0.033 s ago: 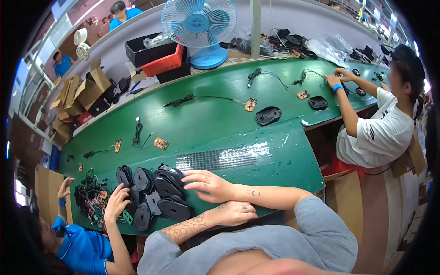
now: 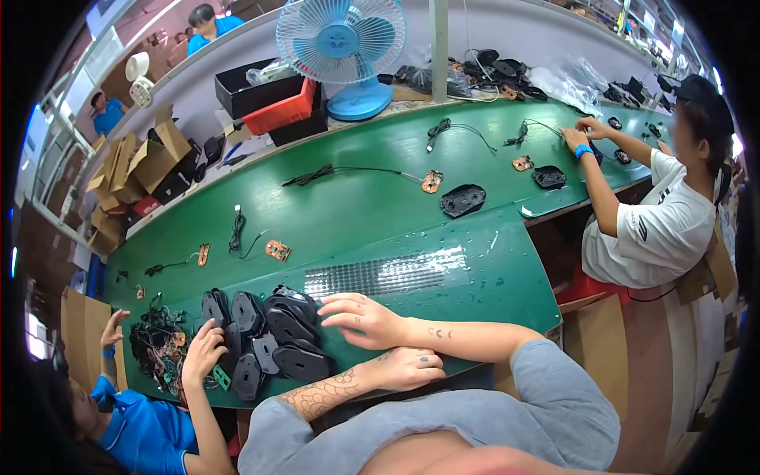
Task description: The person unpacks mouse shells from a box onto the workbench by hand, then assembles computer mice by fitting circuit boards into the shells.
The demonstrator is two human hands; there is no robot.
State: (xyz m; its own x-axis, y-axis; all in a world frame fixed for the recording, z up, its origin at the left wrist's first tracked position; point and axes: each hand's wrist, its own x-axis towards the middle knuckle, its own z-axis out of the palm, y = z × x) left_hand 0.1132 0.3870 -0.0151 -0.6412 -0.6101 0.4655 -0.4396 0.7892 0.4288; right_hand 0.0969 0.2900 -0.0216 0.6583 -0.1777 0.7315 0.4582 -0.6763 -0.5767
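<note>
Black shells (image 2: 294, 324) on green bench (image 2: 348, 214); blue fan (image 2: 339, 39) beyond.

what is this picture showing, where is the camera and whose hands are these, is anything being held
There's no machine here, just a person with bare hands. A wide fisheye camera worn on their head looks down, so straight edges bend near the rim.

The two arms in grey sleeves are the wearer's own, and they cross. The right hand reaches to the left, its fingertips beside a pile of black shells; whether they touch is hard to tell. The left hand lies by the right forearm. Neither appears to hold anything.

On the green table are also brown boards with cables, a dotted sheet and a tangle of wires. Co-workers in blue and white sit at either side.
</note>
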